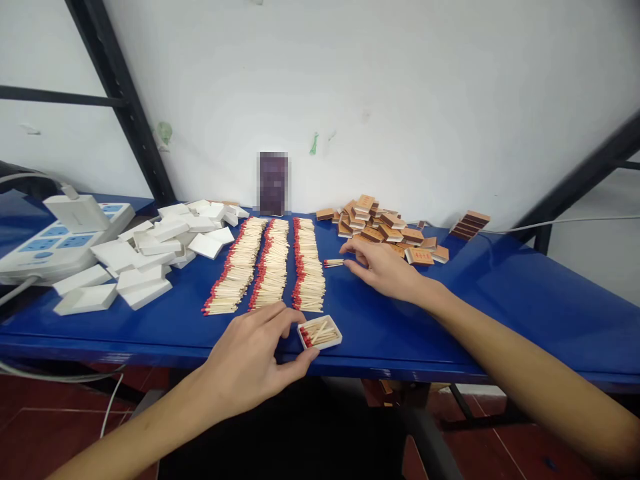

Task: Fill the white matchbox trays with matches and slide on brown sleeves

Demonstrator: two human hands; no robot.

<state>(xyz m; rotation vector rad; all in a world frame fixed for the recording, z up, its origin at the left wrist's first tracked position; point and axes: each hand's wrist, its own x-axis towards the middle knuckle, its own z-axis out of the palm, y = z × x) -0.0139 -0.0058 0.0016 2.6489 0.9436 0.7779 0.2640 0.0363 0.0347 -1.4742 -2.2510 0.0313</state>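
Note:
My left hand (260, 347) grips a small white matchbox tray (340, 339) between thumb and fingers at the front edge of the table. Inside the tray lie several red-tipped matches (320, 331), some crossed over the others. Farther right, my right hand (383, 268) has its thumb and forefinger at the plain ends of a few loose matches (333, 263), pinching them; their red heads point left. Three long rows of matches, the right row (309, 273) nearest that hand, lie on the blue table with red heads leftward.
White empty trays (150, 248) are heaped at left beside a power strip (55, 243). Brown matchbox sleeves (373, 223) are piled behind my right hand, and a small stack of boxes (470, 225) stands farther right. A blurred dark rectangle (274, 183) leans against the wall.

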